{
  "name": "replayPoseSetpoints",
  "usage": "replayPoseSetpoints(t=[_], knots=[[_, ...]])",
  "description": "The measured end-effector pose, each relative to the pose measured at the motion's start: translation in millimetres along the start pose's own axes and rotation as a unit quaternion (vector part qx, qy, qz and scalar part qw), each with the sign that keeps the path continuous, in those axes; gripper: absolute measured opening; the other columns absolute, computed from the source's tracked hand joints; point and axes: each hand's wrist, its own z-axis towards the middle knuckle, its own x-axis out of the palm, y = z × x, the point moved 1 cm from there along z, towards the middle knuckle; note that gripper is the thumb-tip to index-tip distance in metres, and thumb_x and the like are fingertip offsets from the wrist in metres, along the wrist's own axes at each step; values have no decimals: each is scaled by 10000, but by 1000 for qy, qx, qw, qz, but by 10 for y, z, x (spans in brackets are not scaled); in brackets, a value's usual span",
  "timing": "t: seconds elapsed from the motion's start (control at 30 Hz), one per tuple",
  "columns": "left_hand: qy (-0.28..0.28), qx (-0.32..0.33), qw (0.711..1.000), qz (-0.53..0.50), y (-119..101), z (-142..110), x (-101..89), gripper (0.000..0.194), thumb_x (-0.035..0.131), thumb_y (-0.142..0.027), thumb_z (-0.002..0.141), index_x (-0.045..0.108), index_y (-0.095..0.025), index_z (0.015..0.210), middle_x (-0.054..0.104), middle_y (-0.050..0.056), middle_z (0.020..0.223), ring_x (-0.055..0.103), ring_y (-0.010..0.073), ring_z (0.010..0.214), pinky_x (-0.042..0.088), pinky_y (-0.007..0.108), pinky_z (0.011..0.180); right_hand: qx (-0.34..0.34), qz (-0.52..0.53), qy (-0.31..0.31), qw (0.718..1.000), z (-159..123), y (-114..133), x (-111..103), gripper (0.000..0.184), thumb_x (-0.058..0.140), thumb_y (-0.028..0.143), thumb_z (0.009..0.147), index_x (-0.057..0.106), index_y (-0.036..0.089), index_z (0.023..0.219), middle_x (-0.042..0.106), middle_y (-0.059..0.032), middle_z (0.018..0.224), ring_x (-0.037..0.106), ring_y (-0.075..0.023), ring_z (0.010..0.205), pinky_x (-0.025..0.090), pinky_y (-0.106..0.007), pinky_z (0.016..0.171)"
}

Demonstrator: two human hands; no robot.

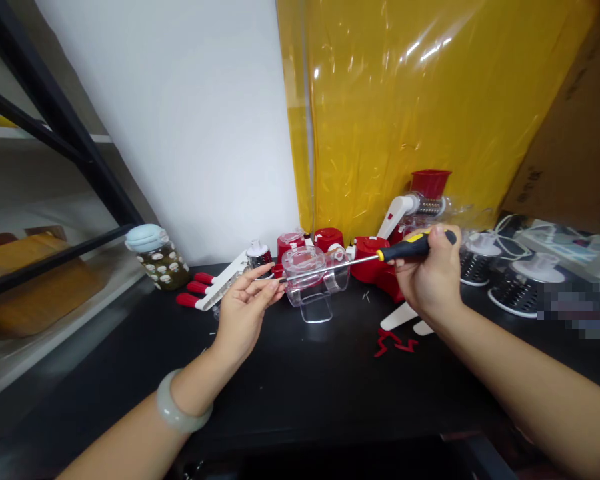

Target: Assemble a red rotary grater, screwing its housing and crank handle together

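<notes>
My right hand (433, 270) is wrapped round the black and yellow handle of a screwdriver (330, 268), whose long metal shaft points left. At its tip, my left hand (250, 307) pinches with thumb and fingers; whether it grips the tip or a small part there is too small to make out. Behind the shaft stands a clear plastic housing (305, 263) on the black table (300, 387). Red plastic parts (370, 257) stand just beyond it. White crank handles with red grips (200, 287) lie to the left of my left hand.
A jar with a pale blue lid (157, 257) stands at the back left. Drum graters (523, 287) sit on the right. Red zigzag pieces (395, 341) and small screws (365, 296) lie on the table. A yellow wrapped panel (420, 100) rises behind, and a black shelf frame (70, 127) borders the left.
</notes>
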Motion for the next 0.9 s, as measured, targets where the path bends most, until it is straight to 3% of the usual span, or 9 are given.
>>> replayPoseSetpoints(t=[0.5, 0.63, 0.73, 0.8, 0.9], knots=[[1, -45, 999, -9, -41, -21, 22, 326, 763, -370, 774, 696, -162, 1016, 763, 51, 814, 725, 140, 781, 577, 209, 686, 25, 11, -25, 999, 15, 21, 14, 223, 623, 364, 832, 430, 256, 807, 545, 100, 594, 503, -91, 424, 452, -212, 429], [-17, -7, 1000, 16, -29, -2, -31, 292, 746, -389, 787, 685, -162, 961, 737, 31, 777, 689, 117, 715, 552, 190, 633, 16, 17, -43, 999, 129, 111, 19, 256, 633, 382, 823, 413, 250, 805, 509, 102, 590, 508, -89, 429, 444, -206, 418], [-31, 34, 996, 73, 7, 39, -72, 276, 741, -395, 787, 670, -164, 919, 683, 2, 719, 637, 98, 660, 519, 173, 599, -26, 24, -39, 999, 332, 315, 112, 228, 571, 355, 873, 385, 247, 798, 486, 108, 579, 498, -81, 413, 413, -191, 390], [-28, 56, 991, 120, 55, 75, -83, 290, 755, -383, 769, 653, -174, 942, 676, 15, 824, 642, 118, 768, 531, 200, 669, -85, 20, 1, 996, 509, 481, 244, 173, 497, 285, 919, 383, 243, 796, 466, 119, 571, 503, -73, 405, 428, -199, 405], [4, 73, 983, 167, 160, 122, -82, 462, 820, -336, 680, 592, -210, 1061, 622, 70, 1167, 599, 196, 1100, 527, 312, 893, -140, -14, 53, 989, 783, 649, 513, 179, 463, 236, 938, 382, 238, 778, 477, 125, 583, 529, -53, 415, 392, -176, 418]])
